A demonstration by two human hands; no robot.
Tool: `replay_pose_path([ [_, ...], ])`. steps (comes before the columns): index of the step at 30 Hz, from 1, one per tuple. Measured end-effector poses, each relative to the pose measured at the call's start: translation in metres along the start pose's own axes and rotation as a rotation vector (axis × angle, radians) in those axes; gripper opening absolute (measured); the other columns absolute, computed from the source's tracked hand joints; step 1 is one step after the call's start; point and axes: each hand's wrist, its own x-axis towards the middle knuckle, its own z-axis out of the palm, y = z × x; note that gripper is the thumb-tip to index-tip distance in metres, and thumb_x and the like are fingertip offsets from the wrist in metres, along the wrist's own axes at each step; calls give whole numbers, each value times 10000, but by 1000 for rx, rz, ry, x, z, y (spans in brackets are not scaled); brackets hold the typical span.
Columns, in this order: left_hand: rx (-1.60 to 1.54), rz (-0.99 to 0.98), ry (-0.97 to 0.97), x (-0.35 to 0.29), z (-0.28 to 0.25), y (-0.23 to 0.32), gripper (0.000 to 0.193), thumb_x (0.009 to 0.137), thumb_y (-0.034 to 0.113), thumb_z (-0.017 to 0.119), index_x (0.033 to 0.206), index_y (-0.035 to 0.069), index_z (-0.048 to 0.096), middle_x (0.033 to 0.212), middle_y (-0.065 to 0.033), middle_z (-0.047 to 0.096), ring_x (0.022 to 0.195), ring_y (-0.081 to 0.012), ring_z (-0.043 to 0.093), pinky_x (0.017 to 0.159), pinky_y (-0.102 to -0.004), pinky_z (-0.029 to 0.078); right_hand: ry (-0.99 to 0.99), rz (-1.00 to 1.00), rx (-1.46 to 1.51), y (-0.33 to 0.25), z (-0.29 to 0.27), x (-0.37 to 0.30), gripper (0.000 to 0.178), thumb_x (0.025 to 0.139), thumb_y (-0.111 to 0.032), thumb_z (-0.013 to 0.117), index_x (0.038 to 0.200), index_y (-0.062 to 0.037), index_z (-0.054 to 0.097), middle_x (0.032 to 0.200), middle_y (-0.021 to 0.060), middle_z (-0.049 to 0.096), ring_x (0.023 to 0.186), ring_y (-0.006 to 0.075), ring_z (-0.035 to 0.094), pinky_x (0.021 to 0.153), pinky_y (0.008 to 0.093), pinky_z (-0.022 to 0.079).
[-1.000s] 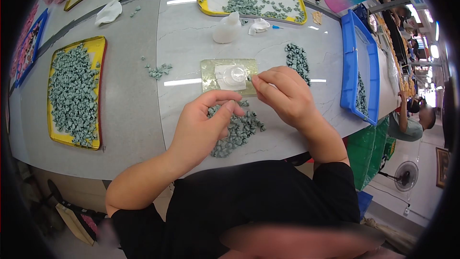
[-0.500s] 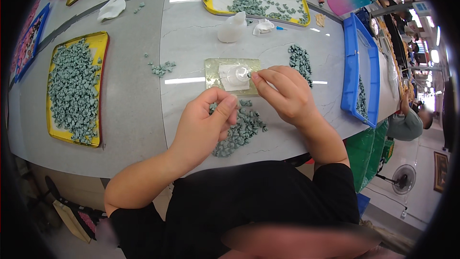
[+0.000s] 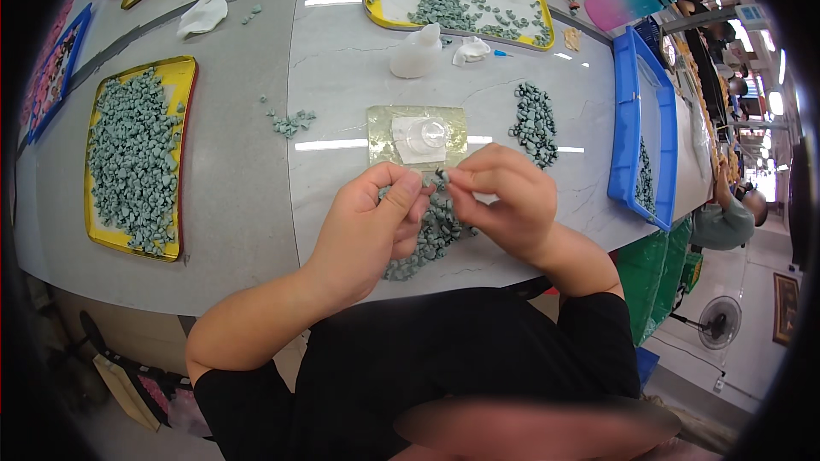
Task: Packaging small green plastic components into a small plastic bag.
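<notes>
Above a loose pile of small grey-green molded pieces (image 3: 436, 235), my two hands meet fingertip to fingertip. My right hand (image 3: 512, 203) pinches one small grey-green piece (image 3: 442, 177) with a dark spot on it. My left hand (image 3: 367, 226) is curled closed right beside that piece; what its fingertips hold is too small to make out. Just beyond them lies a translucent yellowish mat (image 3: 382, 132) with a folded white tissue (image 3: 410, 152) and a small clear round dish (image 3: 429, 131) on it.
A yellow tray (image 3: 188, 102) heaped with grey-green pieces stands left, another yellow tray (image 3: 547, 21) at the back. Darker pieces (image 3: 535, 124) lie right, near a blue bin (image 3: 628, 119). A white squeeze bottle (image 3: 416, 53) and crumpled tissue (image 3: 471, 49) stand behind the mat.
My right hand has drawn back from the clear dish toward me, bringing the small piece to my left fingertips. My left hand has barely moved.
</notes>
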Motion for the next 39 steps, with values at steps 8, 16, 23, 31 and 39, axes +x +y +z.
replay_pose_path([
  [8, -30, 3, -19, 0, 0, 0, 186, 980, 221, 444, 908, 55, 486, 745, 11, 463, 527, -39, 300, 444, -194, 244, -59, -223, -115, 2, 1, 2, 306, 601, 78, 725, 891, 50, 630, 828, 124, 615, 665, 232, 587, 558, 300, 474],
  [16, 136, 117, 52, -7, 3, -4, 163, 960, 193, 489, 874, 54, 483, 699, 10, 491, 532, -30, 349, 453, -189, 285, -43, -291, -145, 1, 8, 0, 255, 606, 80, 709, 849, 56, 638, 860, 139, 621, 705, 266, 602, 583, 314, 490],
  [23, 556, 451, 170, -13, 4, -8, 195, 940, 191, 529, 850, 18, 533, 663, -16, 564, 584, -69, 499, 526, -220, 408, 56, -108, 61, -7, 16, -1, 263, 626, 116, 712, 860, 40, 617, 843, 127, 601, 688, 239, 591, 566, 305, 476],
  [31, 661, 485, 220, -14, 12, -8, 192, 922, 175, 553, 833, 4, 548, 653, -47, 589, 597, -89, 533, 545, -245, 429, 49, -68, 61, -11, 10, -2, 237, 641, 91, 729, 843, 29, 622, 823, 116, 602, 680, 217, 590, 559, 286, 463],
  [39, 628, 168, 229, -15, 17, -1, 188, 928, 214, 560, 860, 42, 524, 673, 15, 516, 526, -19, 395, 458, -172, 329, -241, 402, -195, 7, -58, 14, 128, 771, 31, 634, 892, -3, 656, 846, 106, 646, 742, 219, 624, 637, 287, 492],
])
